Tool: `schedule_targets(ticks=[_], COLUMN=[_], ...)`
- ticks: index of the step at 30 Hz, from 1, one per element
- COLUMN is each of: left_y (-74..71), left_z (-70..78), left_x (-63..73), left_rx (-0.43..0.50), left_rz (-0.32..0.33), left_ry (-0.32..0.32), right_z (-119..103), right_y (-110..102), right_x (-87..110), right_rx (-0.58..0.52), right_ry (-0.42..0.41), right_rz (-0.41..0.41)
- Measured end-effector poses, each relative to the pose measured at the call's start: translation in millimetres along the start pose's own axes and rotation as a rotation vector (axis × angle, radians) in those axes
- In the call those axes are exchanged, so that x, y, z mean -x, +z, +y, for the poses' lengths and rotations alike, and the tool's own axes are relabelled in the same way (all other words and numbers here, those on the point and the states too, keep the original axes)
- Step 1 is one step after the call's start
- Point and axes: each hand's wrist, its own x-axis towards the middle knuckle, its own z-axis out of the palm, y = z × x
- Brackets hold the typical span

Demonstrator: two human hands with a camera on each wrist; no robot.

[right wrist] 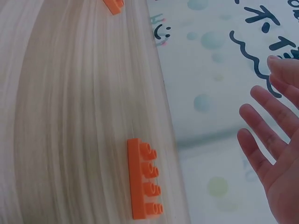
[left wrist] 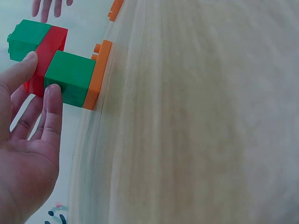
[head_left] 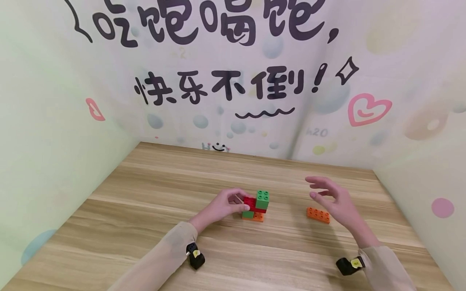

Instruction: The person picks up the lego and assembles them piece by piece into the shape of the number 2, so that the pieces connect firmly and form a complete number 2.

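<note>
A small stack of toy building bricks stands on the wooden table [head_left: 284, 246]. At its bottom is a flat orange brick [left wrist: 97, 77], with a green brick [left wrist: 70, 77] on one end, a red brick [left wrist: 48, 58] across that, and another green brick [head_left: 262, 199] on top at the other end. My left hand [head_left: 230, 204] grips the stack at the red brick, thumb on one side and fingers on the other, one fingertip against the lower green brick. Bare of any brick, my right hand [head_left: 333, 199] hovers with spread, slightly bent fingers above a loose flat orange brick [head_left: 318, 215].
Behind the table hangs a white cloth backdrop [head_left: 204, 113] with printed lettering, and pale walls rise on both sides. A black camera [head_left: 195, 256] is strapped to the left wrist and another black camera [head_left: 348, 266] to the right.
</note>
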Motion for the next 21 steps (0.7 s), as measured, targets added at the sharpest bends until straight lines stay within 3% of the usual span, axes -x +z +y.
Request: schedule_targets(ticks=[21], left_y=[0.4], left_z=[-2.0], left_x=[-0.4], left_rx=[0.014], left_rz=[-0.001], left_ry=[0.001], right_z=[31], right_y=[-9], right_x=[22.6], right_rx=[0.058], right_ry=[0.081], right_rz=[0.015])
